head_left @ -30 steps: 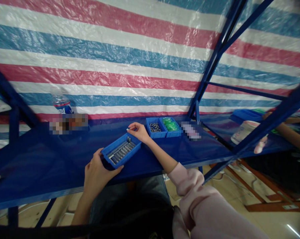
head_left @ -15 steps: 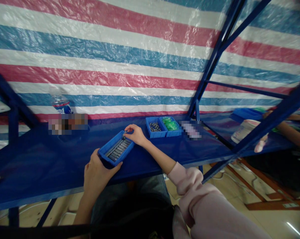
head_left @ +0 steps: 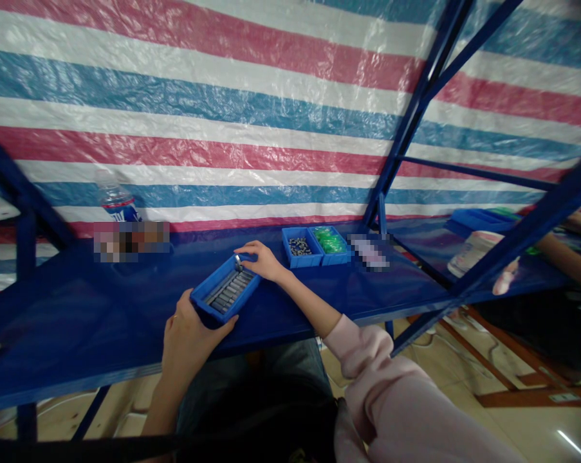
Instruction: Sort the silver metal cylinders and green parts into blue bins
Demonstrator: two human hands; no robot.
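Observation:
A small blue plastic bin sits tilted on the blue table, with a row of grey metal cylindrical pieces lying side by side inside it. My left hand grips the bin's near left side, thumb along the front wall and fingers around the left end. At the far right end, my right hand reaches over the rim. Its thumb and index finger are at a small shiny metal piece, which stands up against the bin's inner end. Exactly how the fingertips meet that piece is too small to see.
Two joined blue bins stand further right, one with small metal parts, one with green packets. A plastic bottle is at the back left. Blue frame bars rise on the right; beyond them are a white tub and another person's arm.
My right fingertips have shifted slightly left and parted a little, and the shiny metal piece now shows more clearly beneath them. My left hand and the bin have stayed put.

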